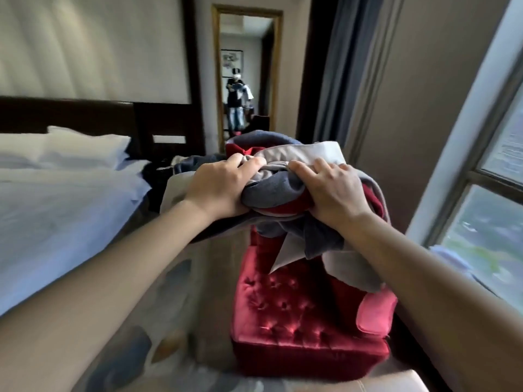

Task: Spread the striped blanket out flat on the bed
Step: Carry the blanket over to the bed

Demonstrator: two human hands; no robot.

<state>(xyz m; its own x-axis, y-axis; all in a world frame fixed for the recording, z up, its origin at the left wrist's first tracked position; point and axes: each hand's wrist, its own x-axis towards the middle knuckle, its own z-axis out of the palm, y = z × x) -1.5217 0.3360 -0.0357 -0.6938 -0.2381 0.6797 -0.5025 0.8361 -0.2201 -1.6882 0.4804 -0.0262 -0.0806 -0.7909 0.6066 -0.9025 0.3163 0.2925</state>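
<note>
The blanket (273,190) is sitting bunched in mid-air, not on the bed, and both hands are gripping it. The left hand (218,188) is clutching the wad at its nine o'clock side, and the right hand (334,190) is clamping down on folds at its three o'clock side, fingers curled into the cloth.

To do this step well, I judge the person should be carrying the bundle toward nine o'clock, over the mattress. There each hand should be hunting for a corner or a hem, not a fistful of middle, so the cloth can be opening in one shake. Loose tails are dangling at five o'clock and may be catching on the chair.

The blanket is showing broad bands of slate grey, deep red and pale grey, soft and thick, crumpled so the stripes are running every way.

A red tufted chair (297,315) is standing directly under it at six o'clock. The bed (56,210), in white sheets, is lying at nine o'clock, with a pillow (79,148) toward ten. A mirror (246,80) is hanging at twelve and a window (486,193) is letting in light at three.
</note>
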